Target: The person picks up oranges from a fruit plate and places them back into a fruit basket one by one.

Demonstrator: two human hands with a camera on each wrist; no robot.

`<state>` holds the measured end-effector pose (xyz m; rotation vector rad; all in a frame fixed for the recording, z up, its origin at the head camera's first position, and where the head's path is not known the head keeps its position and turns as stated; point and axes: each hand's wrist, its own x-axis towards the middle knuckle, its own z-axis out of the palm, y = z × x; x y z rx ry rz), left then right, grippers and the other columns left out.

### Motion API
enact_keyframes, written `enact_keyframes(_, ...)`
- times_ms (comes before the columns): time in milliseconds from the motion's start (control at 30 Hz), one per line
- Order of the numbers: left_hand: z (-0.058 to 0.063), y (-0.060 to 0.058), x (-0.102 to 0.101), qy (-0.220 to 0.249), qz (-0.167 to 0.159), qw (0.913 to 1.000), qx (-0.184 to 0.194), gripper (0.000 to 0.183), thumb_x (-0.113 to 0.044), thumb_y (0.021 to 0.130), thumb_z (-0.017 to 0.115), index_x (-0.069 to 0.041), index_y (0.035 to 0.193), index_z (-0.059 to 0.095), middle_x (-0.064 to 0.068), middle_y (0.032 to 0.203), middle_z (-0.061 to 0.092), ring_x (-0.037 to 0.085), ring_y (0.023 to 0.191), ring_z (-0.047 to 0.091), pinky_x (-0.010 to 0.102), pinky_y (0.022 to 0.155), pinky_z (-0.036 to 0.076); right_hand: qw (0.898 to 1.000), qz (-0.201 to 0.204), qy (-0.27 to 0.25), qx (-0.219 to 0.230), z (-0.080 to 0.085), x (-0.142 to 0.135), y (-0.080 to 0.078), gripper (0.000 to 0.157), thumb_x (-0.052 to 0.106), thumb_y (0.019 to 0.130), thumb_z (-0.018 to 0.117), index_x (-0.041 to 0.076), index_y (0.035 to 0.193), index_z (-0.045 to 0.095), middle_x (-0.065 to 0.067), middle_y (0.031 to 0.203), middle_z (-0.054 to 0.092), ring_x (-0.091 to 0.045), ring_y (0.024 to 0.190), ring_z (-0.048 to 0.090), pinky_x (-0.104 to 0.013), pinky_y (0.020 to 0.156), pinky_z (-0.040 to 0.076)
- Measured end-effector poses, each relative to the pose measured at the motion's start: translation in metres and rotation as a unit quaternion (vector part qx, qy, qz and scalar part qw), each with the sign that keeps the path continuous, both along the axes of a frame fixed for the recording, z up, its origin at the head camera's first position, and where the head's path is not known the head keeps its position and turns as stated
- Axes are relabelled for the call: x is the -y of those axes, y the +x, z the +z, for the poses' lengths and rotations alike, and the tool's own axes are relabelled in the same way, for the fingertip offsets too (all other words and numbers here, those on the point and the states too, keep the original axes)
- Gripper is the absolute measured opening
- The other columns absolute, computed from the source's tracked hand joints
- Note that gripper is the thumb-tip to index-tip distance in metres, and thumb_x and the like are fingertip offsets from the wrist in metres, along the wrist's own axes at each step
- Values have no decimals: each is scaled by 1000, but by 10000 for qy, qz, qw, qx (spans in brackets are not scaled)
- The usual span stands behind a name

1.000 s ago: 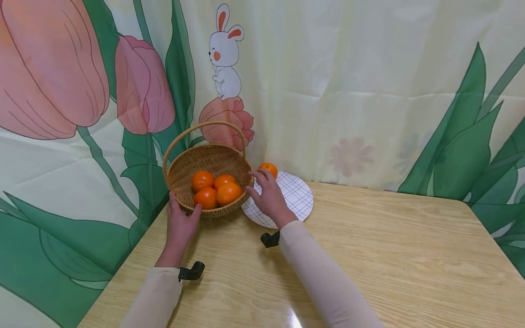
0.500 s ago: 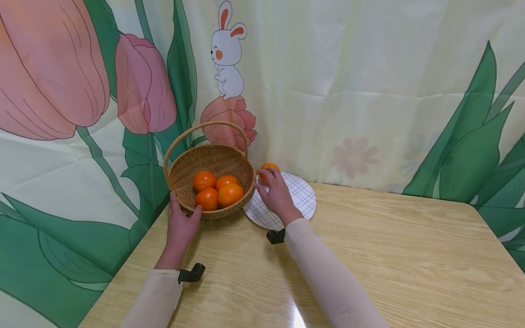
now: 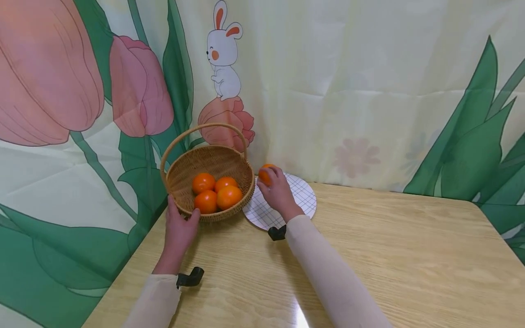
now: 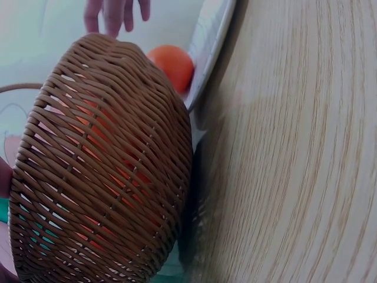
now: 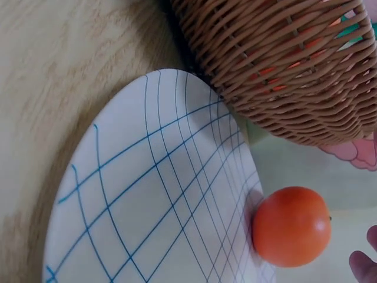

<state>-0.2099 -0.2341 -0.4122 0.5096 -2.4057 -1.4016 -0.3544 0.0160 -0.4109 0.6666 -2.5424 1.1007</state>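
A wicker basket (image 3: 201, 158) with an arched handle stands at the table's back left, several smooth round orange fruits (image 3: 229, 197) inside. My left hand (image 3: 180, 230) holds its near left rim between thumb and fingers; in the left wrist view the woven side (image 4: 106, 159) fills much of the picture. Another such fruit (image 5: 291, 227) sits at the far edge of a white plate (image 5: 147, 194) with blue crossed lines. Right beside that fruit is my right hand (image 3: 279, 191). In the right wrist view its fingertips (image 5: 362, 265) are apart from the fruit.
The wooden table (image 3: 393, 250) stretches to the right of the plate. Behind it hangs a printed cloth (image 3: 311, 91) with tulips, leaves and a rabbit, close to basket and plate. Each wrist carries a small black mount (image 3: 277, 233).
My right hand has left the basket's right rim and moved a little rightward to the fruit on the plate. The left hand stays on the basket.
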Motion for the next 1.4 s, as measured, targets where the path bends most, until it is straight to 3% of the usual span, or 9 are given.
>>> enact_keyframes(467,-2,-1,1,82,-81,9999,-95,96,-27,95,57,-19,154,-17,19,161,0,42,144,24,53,105,39,9989,-172,148,404,-3,1,-14,45,31,95,62,13,135,52,-14,143,40,-37,123,49,-49,101,47)
enact_keyframes(767,-3,0,5,130,-67,9999,-71,96,-26,95,58,-19,154,-17,19,161,1,42,143,26,54,105,39,9985,-135,109,519,-4,7,-21,46,26,95,63,13,137,52,-14,145,40,-36,124,49,-49,102,46)
enact_keyframes(1067,-7,-3,6,156,-92,9994,-301,96,-25,94,59,-20,155,-15,19,161,3,42,142,27,54,104,40,9983,-229,300,449,-9,7,-36,47,27,93,65,15,137,51,-15,144,40,-36,126,47,-47,105,44)
enact_keyframes(1400,-11,-6,8,201,-128,9992,-334,96,-24,94,59,-20,155,-14,18,160,4,40,142,28,52,104,41,9959,-373,359,740,-15,8,-50,52,28,91,68,18,139,49,-15,148,36,-37,129,44,-49,107,42)
